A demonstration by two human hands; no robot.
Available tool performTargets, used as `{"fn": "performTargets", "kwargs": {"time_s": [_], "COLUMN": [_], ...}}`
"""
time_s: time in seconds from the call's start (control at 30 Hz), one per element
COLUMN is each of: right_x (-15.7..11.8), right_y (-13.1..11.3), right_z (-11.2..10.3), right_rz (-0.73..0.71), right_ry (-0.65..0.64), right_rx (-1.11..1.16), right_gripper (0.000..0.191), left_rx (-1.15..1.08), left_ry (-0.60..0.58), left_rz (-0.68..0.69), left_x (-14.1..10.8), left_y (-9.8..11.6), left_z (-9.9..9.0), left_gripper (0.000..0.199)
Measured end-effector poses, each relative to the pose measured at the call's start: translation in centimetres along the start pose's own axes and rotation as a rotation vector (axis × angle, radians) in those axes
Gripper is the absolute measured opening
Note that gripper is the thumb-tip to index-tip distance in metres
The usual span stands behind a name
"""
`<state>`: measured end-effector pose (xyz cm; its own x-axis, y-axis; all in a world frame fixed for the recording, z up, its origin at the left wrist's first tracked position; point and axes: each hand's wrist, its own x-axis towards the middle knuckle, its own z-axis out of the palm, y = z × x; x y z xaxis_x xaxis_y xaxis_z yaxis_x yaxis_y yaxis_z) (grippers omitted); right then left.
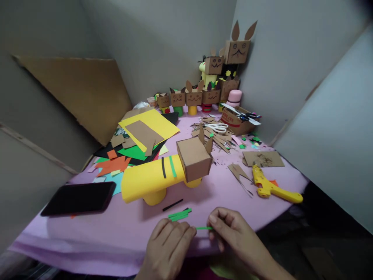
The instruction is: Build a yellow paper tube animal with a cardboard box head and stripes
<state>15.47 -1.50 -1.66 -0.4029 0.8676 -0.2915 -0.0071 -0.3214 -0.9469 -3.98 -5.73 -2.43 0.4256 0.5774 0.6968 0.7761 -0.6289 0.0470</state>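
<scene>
Between my two hands a thin green paper strip [203, 228] is stretched level, just above the table's front edge. My left hand [169, 247] is closed on its left end, fingers curled with the back of the hand up. The right end sits in a pinch of my right hand [229, 229]. Several more green strips [179, 214] lie just beyond my left hand, beside a black strip [173, 205]. Behind them stands a yellow paper animal body [150, 175] with a brown cardboard box head [194, 159]. One black and one green strip cross its back.
A yellow glue gun [274, 188] and cardboard scraps lie right. A phone [78, 198] lies left, near coloured paper sheets [157, 124]. White scissors [217, 127] rest on cuttings. Several box-headed animals [194, 97] line the back beside a cardboard box [239, 122] of tools.
</scene>
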Motion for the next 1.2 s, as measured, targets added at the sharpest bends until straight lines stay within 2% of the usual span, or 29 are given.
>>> {"fn": "performTargets", "kwargs": {"time_s": [0.1, 0.2, 0.27, 0.37, 0.47, 0.57, 0.63, 0.73, 0.9, 1.0, 1.2], "right_x": [-0.2, 0.0, 0.4, 1.3, 2.0, 2.3, 2.3, 2.3, 2.0, 1.8, 1.9], "right_y": [-0.7, -1.2, -1.4, -1.5, -1.4, -1.3, -1.3, -1.0, -0.2, 0.1, 0.0], "right_z": [-1.8, -3.4, -4.2, -5.3, -6.0, -6.2, -6.2, -6.3, -6.8, -7.1, -6.8], "right_rz": [0.007, -0.022, -0.06, -0.195, -0.291, -0.285, -0.282, -0.292, -0.315, -0.324, -0.349], "right_ry": [0.051, 0.071, 0.081, 0.122, 0.146, 0.132, 0.131, 0.135, 0.203, 0.247, 0.18], "right_rx": [-0.017, 0.02, -0.034, -0.422, -0.855, -1.009, -1.066, -1.117, -1.175, -1.188, -1.188], "right_gripper": [0.038, 0.027, 0.023, 0.01, 0.013, 0.016, 0.015, 0.016, 0.017, 0.017, 0.019], "left_rx": [-0.005, -0.032, -0.047, -0.047, -0.035, -0.082, -0.11, -0.039, 0.088, 0.082, 0.059], "left_ry": [0.017, -0.003, -0.028, -0.132, -0.182, -0.172, -0.175, -0.172, -0.256, -0.242, -0.26], "left_rz": [0.05, 0.087, 0.086, 0.007, -0.113, -0.197, -0.205, -0.126, 0.012, 0.065, 0.119], "left_x": [1.6, 2.9, 3.3, 3.2, 2.8, 3.1, 3.5, 3.5, 2.5, 2.3, 2.4], "left_y": [0.6, 0.7, 0.6, 0.0, -0.2, 0.4, 1.0, 1.5, 1.1, 0.8, 0.6], "left_z": [1.5, 2.6, 3.0, 3.3, 3.3, 3.5, 3.9, 4.6, 5.0, 4.9, 5.1], "left_gripper": [0.027, 0.028, 0.029, 0.026, 0.019, 0.018, 0.018, 0.022, 0.027, 0.029, 0.029]}}
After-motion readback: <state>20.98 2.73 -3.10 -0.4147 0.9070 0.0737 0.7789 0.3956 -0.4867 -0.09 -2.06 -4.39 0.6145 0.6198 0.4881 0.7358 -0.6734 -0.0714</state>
